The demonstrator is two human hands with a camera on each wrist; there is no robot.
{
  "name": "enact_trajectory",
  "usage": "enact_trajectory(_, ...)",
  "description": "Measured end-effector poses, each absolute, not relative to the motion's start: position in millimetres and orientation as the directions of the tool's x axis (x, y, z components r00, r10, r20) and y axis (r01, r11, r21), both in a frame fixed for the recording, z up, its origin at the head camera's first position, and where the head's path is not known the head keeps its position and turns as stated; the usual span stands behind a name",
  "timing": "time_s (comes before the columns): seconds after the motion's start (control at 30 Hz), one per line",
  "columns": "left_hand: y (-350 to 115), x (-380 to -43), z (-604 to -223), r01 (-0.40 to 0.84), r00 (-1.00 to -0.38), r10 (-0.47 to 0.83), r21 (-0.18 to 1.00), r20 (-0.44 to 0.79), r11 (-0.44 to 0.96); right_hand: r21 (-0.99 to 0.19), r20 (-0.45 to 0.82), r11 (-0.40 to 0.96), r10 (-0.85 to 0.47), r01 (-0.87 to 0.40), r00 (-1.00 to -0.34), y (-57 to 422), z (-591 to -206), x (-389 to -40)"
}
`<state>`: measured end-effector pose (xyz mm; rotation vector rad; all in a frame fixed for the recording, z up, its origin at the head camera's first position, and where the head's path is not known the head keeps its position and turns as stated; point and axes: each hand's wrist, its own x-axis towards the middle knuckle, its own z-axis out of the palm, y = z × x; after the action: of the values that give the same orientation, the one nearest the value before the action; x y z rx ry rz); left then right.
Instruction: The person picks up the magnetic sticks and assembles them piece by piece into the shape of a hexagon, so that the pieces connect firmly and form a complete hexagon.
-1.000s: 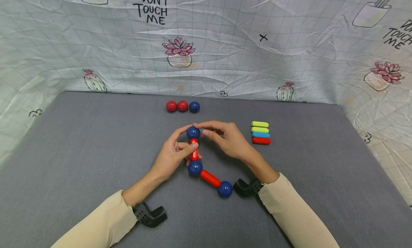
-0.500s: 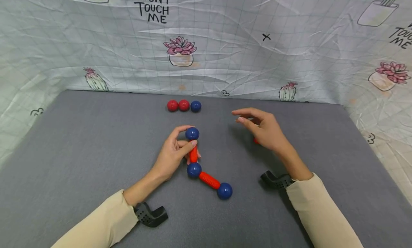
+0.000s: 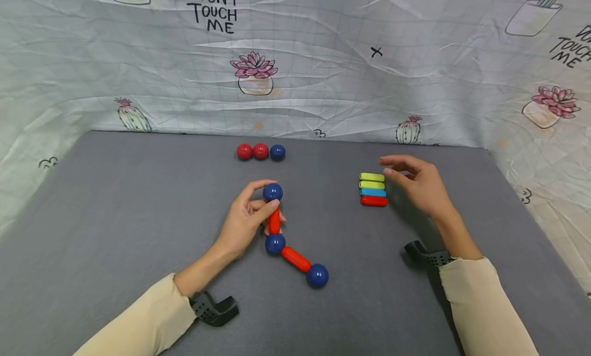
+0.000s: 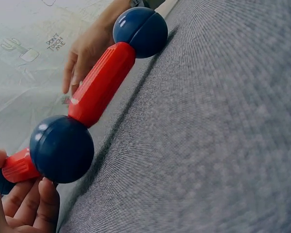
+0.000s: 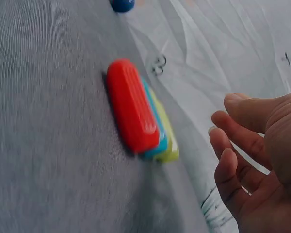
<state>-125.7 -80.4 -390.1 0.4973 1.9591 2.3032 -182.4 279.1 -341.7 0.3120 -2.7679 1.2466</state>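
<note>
My left hand (image 3: 237,225) grips the upper red rod (image 3: 274,221) of a joined chain of balls and rods, its index finger reaching to the blue top ball (image 3: 273,192). Below the rod comes a blue middle ball (image 3: 275,244), then a ridged red rod (image 4: 103,83) slanting to a blue end ball (image 3: 317,276). My right hand (image 3: 422,186) hovers with bent fingers and nothing between them, just right of a row of loose rods: two yellow-green rods (image 3: 372,185), a light blue rod (image 3: 373,193) and a red rod (image 5: 131,106).
Two red balls (image 3: 252,151) and one blue ball (image 3: 277,152) stand in a line near the back of the grey tabletop (image 3: 152,202). Behind rises a printed cloth (image 3: 323,79). Each wrist wears a black camera mount (image 3: 214,309).
My right hand has left the top ball and moved right, passing over the loose rods to their right side. My left hand keeps its grip on the chain.
</note>
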Motion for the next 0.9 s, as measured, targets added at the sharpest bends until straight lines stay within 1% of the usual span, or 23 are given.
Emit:
enact_trajectory(0.1,-81.3,-125.6,-390.3,0.153,-0.943,0.266,0.971,0.199,-0.185,-0.721,0.150,0.662,-0.138,-0.204,-0.979,284.9,-347.1,-185.9)
enact_trajectory(0.4,-82.6,-125.2,-391.3,0.141,-0.942,0.269,0.964,0.200,-0.224,-0.644,0.147,0.727,-0.188,-0.238,-0.971,286.4,-364.1,-192.9)
enact_trajectory(0.6,-82.5,-125.3,-391.6,0.123,-0.940,0.281,0.961,0.193,-0.249,-0.633,0.137,0.736,-0.199,-0.240,-0.970,287.1,-367.9,-193.4)
enact_trajectory(0.9,-82.2,-125.5,-391.9,0.107,-0.942,0.290,0.970,0.169,-0.218,-0.624,0.150,0.745,-0.183,-0.237,-0.972,284.9,-374.0,-193.1)
